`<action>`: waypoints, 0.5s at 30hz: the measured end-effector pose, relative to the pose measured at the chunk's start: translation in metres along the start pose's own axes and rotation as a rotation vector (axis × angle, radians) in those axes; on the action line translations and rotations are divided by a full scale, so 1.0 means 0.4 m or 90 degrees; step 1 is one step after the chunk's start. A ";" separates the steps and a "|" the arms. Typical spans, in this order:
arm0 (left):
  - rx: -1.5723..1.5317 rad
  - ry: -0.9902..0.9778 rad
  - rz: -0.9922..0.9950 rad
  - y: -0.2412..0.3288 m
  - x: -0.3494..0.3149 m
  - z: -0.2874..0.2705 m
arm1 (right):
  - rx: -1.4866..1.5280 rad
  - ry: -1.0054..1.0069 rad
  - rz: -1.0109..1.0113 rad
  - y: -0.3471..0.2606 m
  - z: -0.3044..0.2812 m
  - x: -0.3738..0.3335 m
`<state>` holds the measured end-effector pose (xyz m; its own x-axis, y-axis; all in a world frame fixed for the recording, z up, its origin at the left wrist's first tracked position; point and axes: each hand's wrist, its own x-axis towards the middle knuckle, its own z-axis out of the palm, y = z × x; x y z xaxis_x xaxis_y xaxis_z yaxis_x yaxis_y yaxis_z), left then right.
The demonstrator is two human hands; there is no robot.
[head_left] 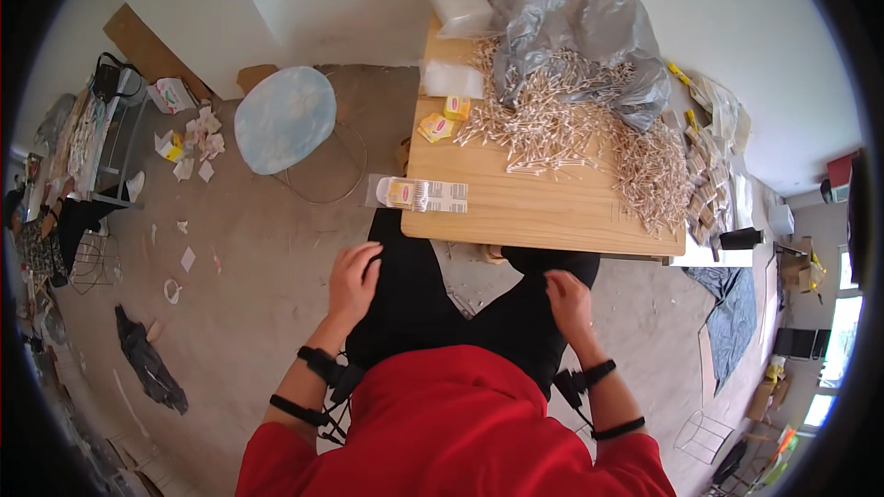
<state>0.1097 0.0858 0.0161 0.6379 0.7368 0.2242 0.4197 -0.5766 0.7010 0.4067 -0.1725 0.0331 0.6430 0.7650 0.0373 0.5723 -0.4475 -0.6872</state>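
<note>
My left hand (353, 278) rests flat on my left thigh, fingers spread, holding nothing. My right hand (569, 302) lies on my right thigh just below the wooden table's front edge (543, 235), also with nothing in it. Both legs are in black trousers under the table. On the table lies a large heap of small wooden sticks (589, 133) spilling out of a grey plastic bag (571, 28). A flat clear packet (416, 194) hangs over the table's front left corner. Two small yellow packets (444, 120) lie near the left edge.
A round pale-blue stool (284, 118) stands left of the table. Two clear plastic boxes (453, 37) sit at the table's far left. Paper scraps (195, 143) and a black bag (147, 364) litter the floor at left. A cluttered shelf (87, 133) stands far left. Packets pile at the table's right (704, 193).
</note>
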 end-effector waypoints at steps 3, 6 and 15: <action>0.015 0.017 0.033 0.003 0.061 0.037 | 0.004 -0.045 -0.088 -0.079 0.128 0.111; -0.085 0.165 -0.085 -0.049 0.106 0.094 | 0.174 -0.027 -0.048 -0.180 0.259 0.156; -0.488 0.136 -0.563 -0.231 0.223 0.180 | 0.672 0.153 0.027 -0.261 0.537 0.266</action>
<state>0.1743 0.1794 -0.0775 0.1700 0.8587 -0.4835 0.1185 0.4693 0.8751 0.3062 0.0551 -0.0471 0.8001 0.5967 0.0614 -0.1059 0.2414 -0.9646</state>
